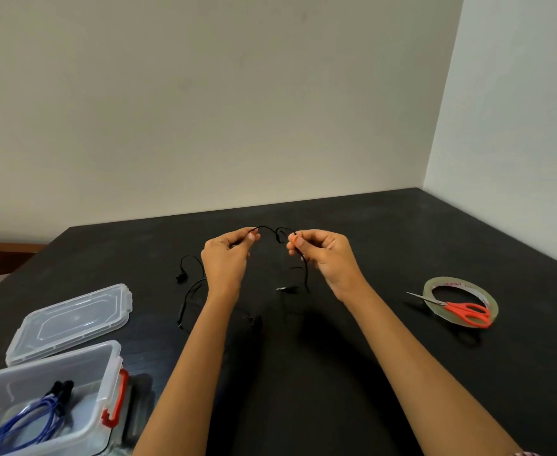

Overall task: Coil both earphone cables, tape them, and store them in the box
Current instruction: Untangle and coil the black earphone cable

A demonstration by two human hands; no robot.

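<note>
Desk [402, 241]: black, carries everything, hands work over its centre.

Box [50, 357] at 7 o'clock, open, red latch on its near side. A blue cable [30, 419] lies bundled inside. I read that as earphone one, coiled and stored. Can't tell from here whether it's taped.

Lid [70, 319] at 8 o'clock, flat on the desk just behind the box, so the box is free to load.

Left hand [226, 258] and right hand [323, 255] are both raised at centre. Each pinches the black earphone cable [267, 229] between thumb and fingertips, other fingers curled. A short arc of cable spans the gap between the hands.

Tape roll [458, 282] at 3 o'clock, flat, well apart from the hands. Orange scissors [458, 307] lie across it, blades pointing toward centre.

The rest of the black cable trails loose on the desk. One run with an earbud sits at 9 o'clock of the left hand, another hangs below the right hand. No loops formed yet, so this is the start of coil two.

Estimate: about half done. Left to do:
- coil the black cable
- cut tape and wrap the coil
- drop it in the box
- possibly refit the lid

In the way:
- Loose runs on both sides could snag or tangle while winding.
- Scissors must come off the roll before tape can be pulled.
- Both hands are busy, so the coil needs a one-hand hold for taping.
</note>
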